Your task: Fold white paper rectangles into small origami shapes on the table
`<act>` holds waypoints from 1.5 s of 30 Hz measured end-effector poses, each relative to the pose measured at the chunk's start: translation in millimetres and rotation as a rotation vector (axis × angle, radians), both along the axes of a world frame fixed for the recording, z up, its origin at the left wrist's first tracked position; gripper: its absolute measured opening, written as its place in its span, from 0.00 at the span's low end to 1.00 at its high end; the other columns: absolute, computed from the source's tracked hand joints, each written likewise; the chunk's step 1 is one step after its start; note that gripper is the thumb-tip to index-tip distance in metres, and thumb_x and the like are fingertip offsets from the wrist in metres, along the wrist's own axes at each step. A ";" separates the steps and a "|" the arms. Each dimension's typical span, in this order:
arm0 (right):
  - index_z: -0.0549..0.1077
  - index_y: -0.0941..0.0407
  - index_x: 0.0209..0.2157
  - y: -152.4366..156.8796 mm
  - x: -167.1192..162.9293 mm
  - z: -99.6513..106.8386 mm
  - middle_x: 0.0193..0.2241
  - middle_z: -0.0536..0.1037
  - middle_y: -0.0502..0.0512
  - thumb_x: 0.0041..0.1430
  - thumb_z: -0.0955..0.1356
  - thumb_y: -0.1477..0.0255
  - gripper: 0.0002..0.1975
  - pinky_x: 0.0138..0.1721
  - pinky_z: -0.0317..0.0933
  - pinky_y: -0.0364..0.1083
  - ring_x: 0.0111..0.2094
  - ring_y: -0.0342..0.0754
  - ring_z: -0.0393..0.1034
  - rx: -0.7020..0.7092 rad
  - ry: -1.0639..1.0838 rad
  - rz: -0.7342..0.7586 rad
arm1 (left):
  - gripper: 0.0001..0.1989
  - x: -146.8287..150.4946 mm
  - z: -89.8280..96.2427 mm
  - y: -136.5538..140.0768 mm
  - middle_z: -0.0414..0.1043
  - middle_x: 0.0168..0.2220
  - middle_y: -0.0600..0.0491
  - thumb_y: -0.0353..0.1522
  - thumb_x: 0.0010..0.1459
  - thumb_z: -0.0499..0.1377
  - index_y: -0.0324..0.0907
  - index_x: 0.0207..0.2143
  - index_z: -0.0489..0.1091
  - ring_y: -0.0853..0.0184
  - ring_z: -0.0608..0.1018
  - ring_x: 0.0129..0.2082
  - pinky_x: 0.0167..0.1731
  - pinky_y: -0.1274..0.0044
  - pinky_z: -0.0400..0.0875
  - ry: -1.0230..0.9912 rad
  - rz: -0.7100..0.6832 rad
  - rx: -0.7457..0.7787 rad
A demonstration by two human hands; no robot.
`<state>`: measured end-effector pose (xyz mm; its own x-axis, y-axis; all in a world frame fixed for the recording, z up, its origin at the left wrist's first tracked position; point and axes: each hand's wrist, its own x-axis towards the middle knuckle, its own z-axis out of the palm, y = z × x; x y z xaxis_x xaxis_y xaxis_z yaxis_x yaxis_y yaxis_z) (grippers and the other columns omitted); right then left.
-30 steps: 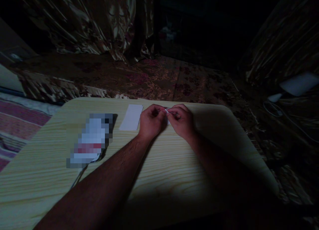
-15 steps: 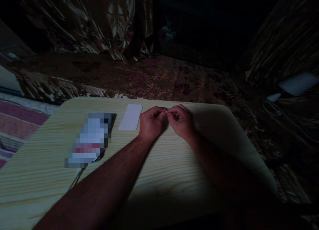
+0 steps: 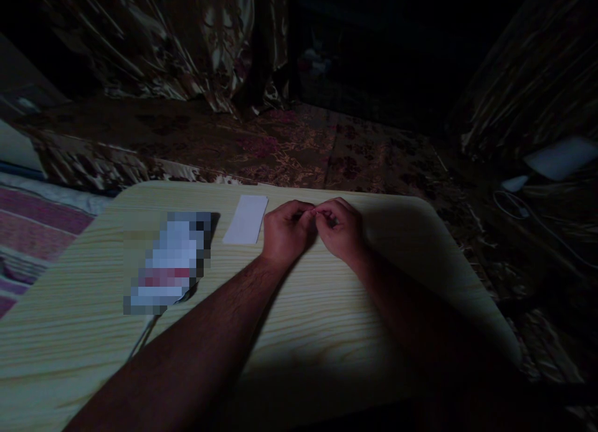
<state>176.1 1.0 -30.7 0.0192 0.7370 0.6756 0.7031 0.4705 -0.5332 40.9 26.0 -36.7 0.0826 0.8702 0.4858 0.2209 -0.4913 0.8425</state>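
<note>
My left hand (image 3: pixel 288 228) and my right hand (image 3: pixel 340 226) meet near the far edge of the pale wood-grain table (image 3: pixel 308 320). The fingers of both are pinched closed, fingertips against fingertips. Whatever lies between them is too small and too dark to make out. Just left of my left hand, a flat white rectangle (image 3: pixel 246 220), like folded paper or a card, lies on the tabletop.
Farther left lies a blurred-out, pixelated object (image 3: pixel 170 257) with a white cable (image 3: pixel 140 338) at its near end. Behind the table is a ledge covered in patterned cloth (image 3: pixel 289 139), under curtains (image 3: pixel 205 39). At right are a pale panel (image 3: pixel 563 158) and a white cord (image 3: pixel 511 204).
Both hands stay together in nearly the same place, with only slight finger movement. The whole view has shifted by a few pixels.
</note>
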 end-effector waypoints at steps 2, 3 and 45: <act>0.72 0.55 0.32 0.3 -0.3 -1.4 0.30 0.74 0.51 0.54 0.64 0.78 0.07 0.36 0.63 0.44 0.32 0.44 0.68 -0.001 0.011 -0.006 | 0.07 0.6 0.7 0.4 0.78 0.30 0.53 0.35 0.53 0.61 0.41 0.32 0.76 0.68 0.77 0.29 0.32 0.79 0.71 -0.028 0.007 -0.030; 0.72 0.55 0.33 0.6 -0.4 -2.1 0.30 0.74 0.51 0.54 0.65 0.78 0.06 0.35 0.63 0.44 0.32 0.44 0.67 -0.006 0.020 -0.014 | 0.07 0.8 1.2 0.8 0.78 0.29 0.53 0.35 0.53 0.61 0.41 0.31 0.76 0.69 0.77 0.28 0.31 0.79 0.71 -0.042 0.017 -0.045; 0.71 0.56 0.36 10.6 -0.4 -5.1 0.28 0.78 0.51 0.46 0.72 0.69 0.13 0.29 0.66 0.42 0.29 0.45 0.73 -0.341 0.599 0.084 | 0.09 -1.9 2.7 11.7 0.75 0.26 0.53 0.37 0.49 0.64 0.39 0.30 0.74 0.72 0.72 0.24 0.24 0.81 0.66 -0.275 -0.023 -0.254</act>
